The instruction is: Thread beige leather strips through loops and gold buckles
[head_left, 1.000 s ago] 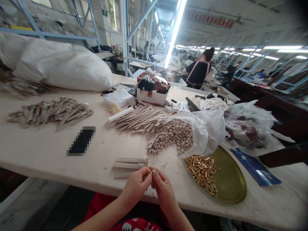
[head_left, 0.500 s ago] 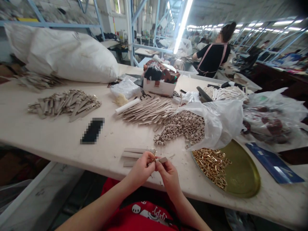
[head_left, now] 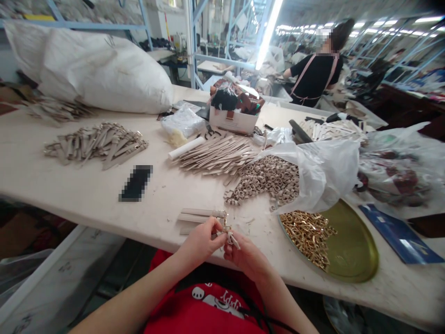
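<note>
My left hand (head_left: 204, 239) pinches a small beige strap (head_left: 232, 239) with a gold buckle, just above the table's front edge. From the other side my right hand (head_left: 247, 256) closes its fingers on the same strap, whose end sticks up folded between the hands. Just beyond my left hand, several beige straps (head_left: 196, 216) lie side by side, gold metal at their right ends. Farther back rest a heap of small beige loops (head_left: 273, 178) and a fan of flat beige strips (head_left: 217, 157). Gold buckles (head_left: 308, 236) are piled in a round gold-coloured tray (head_left: 359, 253) to the right.
A heap of buckled straps (head_left: 99, 144) lies at the left, near a dark pixelated rectangle (head_left: 136, 183). Behind are a big white sack (head_left: 100, 74) and a filled white box (head_left: 232, 119). Clear plastic bags (head_left: 325, 171) crowd the right. A person (head_left: 314, 76) stands beyond the table.
My right hand has turned and dropped slightly, and the strap's free end, which pointed right, now sticks up folded. My left hand keeps its pinch. The view has shifted slightly.
</note>
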`<state>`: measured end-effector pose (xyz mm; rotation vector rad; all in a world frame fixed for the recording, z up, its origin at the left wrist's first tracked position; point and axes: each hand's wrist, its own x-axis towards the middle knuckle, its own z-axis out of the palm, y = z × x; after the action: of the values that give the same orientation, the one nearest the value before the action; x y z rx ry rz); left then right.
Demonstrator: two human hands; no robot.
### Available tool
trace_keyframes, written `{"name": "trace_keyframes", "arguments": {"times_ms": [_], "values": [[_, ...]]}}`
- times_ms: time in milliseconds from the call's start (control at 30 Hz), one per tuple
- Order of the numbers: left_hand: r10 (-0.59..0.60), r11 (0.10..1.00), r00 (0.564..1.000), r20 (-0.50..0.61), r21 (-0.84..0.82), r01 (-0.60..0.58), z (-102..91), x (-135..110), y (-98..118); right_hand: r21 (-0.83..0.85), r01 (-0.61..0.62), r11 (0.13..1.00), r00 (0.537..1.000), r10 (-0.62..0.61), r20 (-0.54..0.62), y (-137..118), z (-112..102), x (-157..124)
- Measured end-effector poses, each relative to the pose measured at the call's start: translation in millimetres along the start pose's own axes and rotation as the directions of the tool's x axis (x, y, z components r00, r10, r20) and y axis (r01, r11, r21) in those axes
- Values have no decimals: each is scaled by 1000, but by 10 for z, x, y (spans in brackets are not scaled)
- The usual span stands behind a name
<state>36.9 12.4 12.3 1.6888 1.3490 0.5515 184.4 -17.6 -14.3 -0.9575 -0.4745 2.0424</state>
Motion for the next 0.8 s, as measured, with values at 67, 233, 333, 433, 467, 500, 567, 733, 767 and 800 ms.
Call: {"name": "trace_keyframes", "arguments": {"times_ms": [67, 233, 333, 433, 467, 500, 567, 733, 767, 800], "values": [[18, 998, 1000, 1, 68, -18, -9, -16, -12, -36, -41, 999, 999, 41, 18, 23, -10, -17], [26, 1000, 999, 26, 5, -26, 8, -49, -26, -36, 63, 997, 998, -63, 4, 60, 19, -20], [25, 999, 998, 51, -26, -24, 16, -66, -29, -11, 118, 993, 993, -118, 26, 74, 43, -22], [10, 1000, 999, 52, -13, -9, 7, -88, -41, -41, 132, 990, 991, -131, 20, 93, 36, -25], [5, 1000, 998, 56, -13, -4, -4, -98, -45, -60, 133, 989, 991, -133, 17, 98, 27, -25], [2, 1000, 998, 65, -18, -1, -20, -110, -48, -81, 135, 988, 991, -134, 10, 101, 16, -23], [-1, 999, 996, 93, -43, 5, -65, -137, -46, -140, 155, 978, 986, -161, -35, 96, -2, -15], [-60, 976, 980, 189, -193, 97, -153, -182, -28, -434, 279, 857, 906, -385, -177, 73, -12, 16], [-73, 970, 978, 197, -214, 115, -150, -183, -30, -471, 292, 832, 894, -413, -175, 75, -14, 19], [-81, 967, 977, 200, -223, 126, -139, -180, -33, -506, 296, 810, 889, -427, -163, 78, -19, 21]]}}
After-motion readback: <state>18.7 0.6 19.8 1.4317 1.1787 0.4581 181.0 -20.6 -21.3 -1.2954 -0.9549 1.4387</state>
